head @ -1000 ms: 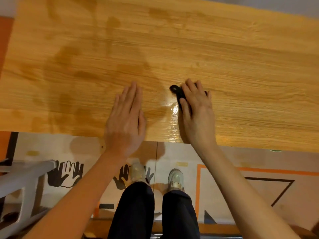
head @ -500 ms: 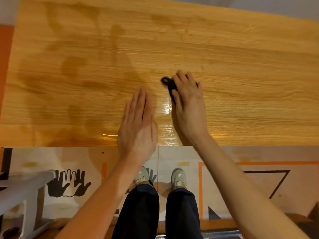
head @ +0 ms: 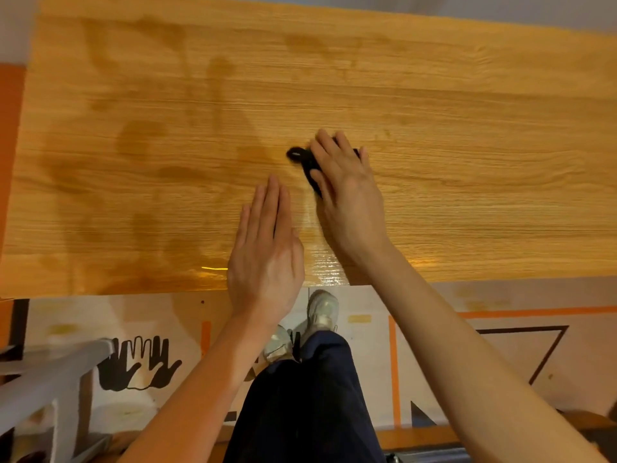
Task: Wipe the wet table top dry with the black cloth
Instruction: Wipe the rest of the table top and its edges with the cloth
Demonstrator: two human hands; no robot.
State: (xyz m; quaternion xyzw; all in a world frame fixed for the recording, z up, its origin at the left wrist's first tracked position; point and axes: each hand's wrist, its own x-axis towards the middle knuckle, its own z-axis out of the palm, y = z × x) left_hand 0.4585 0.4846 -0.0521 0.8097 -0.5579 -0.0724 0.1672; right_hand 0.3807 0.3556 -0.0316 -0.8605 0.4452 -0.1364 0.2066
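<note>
The cloth (head: pixel 305 165) lies bunched under the right hand's (head: pixel 347 195) flat, pressing fingers (head: pixel 329 145), poking out to their left. Soft, light, likely damp: best held by palm pressure. The left hand (head: pixel 263 259) rests flat on the counter (head: pixel 467 162), fingers straight, holding nothing.

The cloth (head: pixel 305 163) lies on the table top (head: pixel 467 155) near its middle, under the right hand (head: pixel 347 192). The left hand (head: pixel 265 259) lies flat just left of it, nearer the front edge

We have a single head-worn view looking steeply down, close over the counter (head: pixel 467 95) near edge, with the floor (head: pixel 367 312) visible below it.
</note>
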